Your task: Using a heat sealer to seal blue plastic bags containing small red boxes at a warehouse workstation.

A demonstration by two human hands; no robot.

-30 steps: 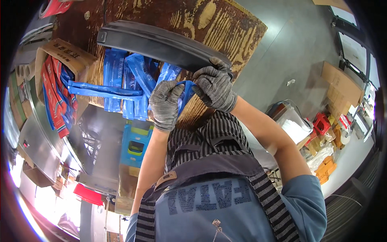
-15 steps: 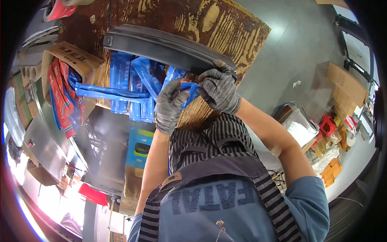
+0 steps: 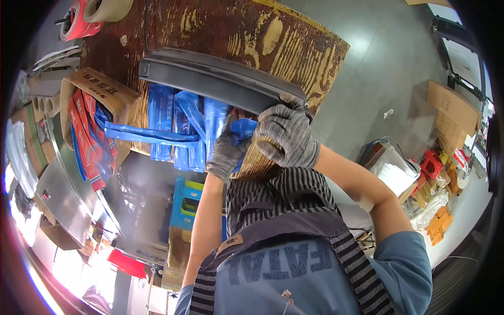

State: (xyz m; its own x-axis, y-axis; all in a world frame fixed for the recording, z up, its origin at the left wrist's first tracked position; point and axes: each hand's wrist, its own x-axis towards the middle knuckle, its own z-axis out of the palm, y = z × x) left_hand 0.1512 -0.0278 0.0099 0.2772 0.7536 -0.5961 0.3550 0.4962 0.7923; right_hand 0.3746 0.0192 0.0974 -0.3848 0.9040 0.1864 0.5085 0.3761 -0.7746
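My left hand [image 3: 227,156], in a grey knit glove, closes on a blue packet [image 3: 243,129] at the table's near edge. Just right of that packet, my gloved right hand [image 3: 289,135] has curled fingers, and what they hold is hidden. Its upper fingers are against the right end of a long dark grey bar-shaped machine [image 3: 210,73]. Several flat blue packets [image 3: 160,118] lie in front of the machine, left of my left hand. A long narrow blue packet [image 3: 149,135] lies across them and reaches toward the carton.
A cardboard carton [image 3: 100,84] with red and blue packets [image 3: 86,136] stands at the left. The worn brown wooden table [image 3: 294,39] ends at the right above grey floor. Tape rolls [image 3: 107,9] sit at the far left. A blue plastic crate [image 3: 181,202] is below the table.
My left hand has shifted slightly down and its fingers have gone behind the blue packet. My right hand's fingers have curled inward. The whole scene sits a little lower in view.
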